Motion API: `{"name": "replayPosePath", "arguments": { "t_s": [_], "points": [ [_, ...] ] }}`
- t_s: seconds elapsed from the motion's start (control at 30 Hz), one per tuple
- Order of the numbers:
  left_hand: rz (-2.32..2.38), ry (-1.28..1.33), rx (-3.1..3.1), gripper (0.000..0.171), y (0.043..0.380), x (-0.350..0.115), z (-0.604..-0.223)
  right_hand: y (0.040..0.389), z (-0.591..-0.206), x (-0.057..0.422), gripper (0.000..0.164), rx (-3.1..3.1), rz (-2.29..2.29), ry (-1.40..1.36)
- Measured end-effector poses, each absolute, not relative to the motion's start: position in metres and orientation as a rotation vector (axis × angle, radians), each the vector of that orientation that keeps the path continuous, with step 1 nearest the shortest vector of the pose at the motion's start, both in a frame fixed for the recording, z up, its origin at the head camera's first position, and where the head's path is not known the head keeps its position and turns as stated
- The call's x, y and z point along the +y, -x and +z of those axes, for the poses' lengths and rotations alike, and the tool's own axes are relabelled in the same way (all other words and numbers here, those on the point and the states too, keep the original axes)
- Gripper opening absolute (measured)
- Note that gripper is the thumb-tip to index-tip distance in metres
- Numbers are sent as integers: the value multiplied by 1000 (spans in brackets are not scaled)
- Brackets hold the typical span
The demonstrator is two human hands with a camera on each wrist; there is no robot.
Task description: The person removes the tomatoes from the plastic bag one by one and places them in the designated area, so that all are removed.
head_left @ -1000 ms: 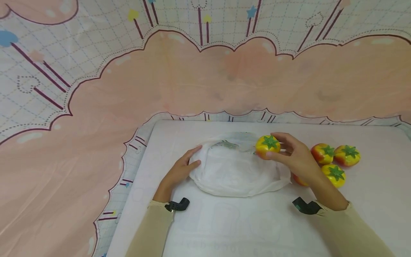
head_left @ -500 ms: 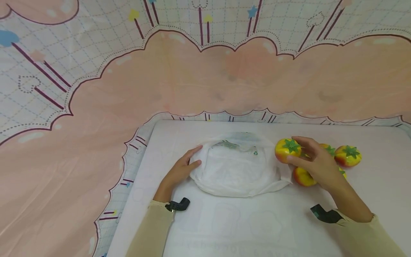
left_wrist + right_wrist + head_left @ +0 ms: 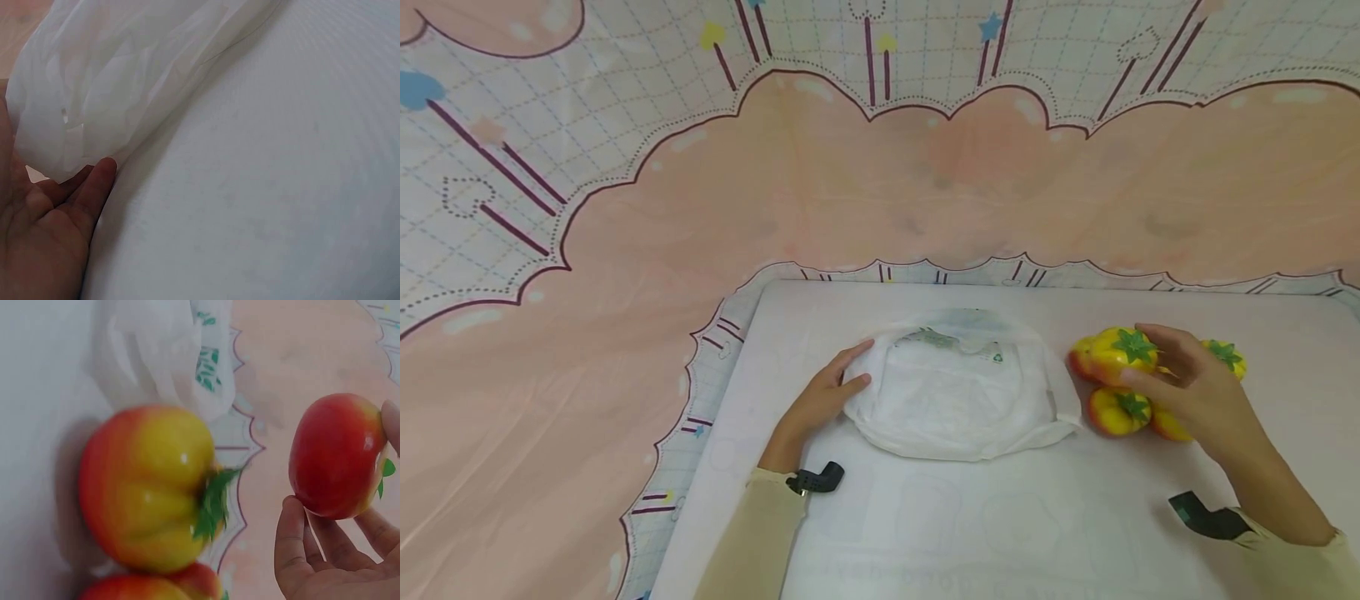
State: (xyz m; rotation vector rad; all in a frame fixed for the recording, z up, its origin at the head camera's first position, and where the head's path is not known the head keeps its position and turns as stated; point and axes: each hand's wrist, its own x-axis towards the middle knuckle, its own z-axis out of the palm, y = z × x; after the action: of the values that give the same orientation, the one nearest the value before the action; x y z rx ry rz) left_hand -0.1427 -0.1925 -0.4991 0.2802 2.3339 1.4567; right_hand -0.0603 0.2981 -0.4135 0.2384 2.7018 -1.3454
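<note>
A white plastic bag [image 3: 955,400] with green print lies flat on the table, its mouth toward the far side. My left hand [image 3: 820,396] rests against the bag's left end, fingers and thumb touching the plastic. In the left wrist view, fingertips meet the bag's edge near the table. My right hand [image 3: 1198,392] holds a yellow-and-red tomato [image 3: 1116,358] with a green star-shaped top, between thumb and fingers; it is raised above the table in the right wrist view. Several similar tomatoes [image 3: 1118,411] sit under and around this hand, some partly hidden by it.
The white table [image 3: 940,525] ends at a patterned pink-and-white cloth backdrop [image 3: 880,192] at the back and left. The tomato group stands just right of the bag, with another tomato [image 3: 1228,357] at its far right. Each wrist wears a black device [image 3: 1206,517].
The right hand has moved right with the held tomato, from over the bag to over the tomato group. The left hand and bag have hardly moved.
</note>
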Motion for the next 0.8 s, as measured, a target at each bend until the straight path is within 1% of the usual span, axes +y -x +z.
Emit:
{"name": "replayPosePath", "arguments": {
  "t_s": [0.37, 0.57, 0.8],
  "points": [
    [1433, -258, 2337, 56, 142, -192, -499, 50, -419, 329, 73, 2834, -1346, -336],
    [1441, -279, 2341, 56, 142, -193, -499, 44, -426, 349, 69, 2897, -1387, -399],
    [1431, -280, 2351, 56, 142, -194, -501, 37, -438, 370, 66, 2914, -1452, -390]
  ]
}}
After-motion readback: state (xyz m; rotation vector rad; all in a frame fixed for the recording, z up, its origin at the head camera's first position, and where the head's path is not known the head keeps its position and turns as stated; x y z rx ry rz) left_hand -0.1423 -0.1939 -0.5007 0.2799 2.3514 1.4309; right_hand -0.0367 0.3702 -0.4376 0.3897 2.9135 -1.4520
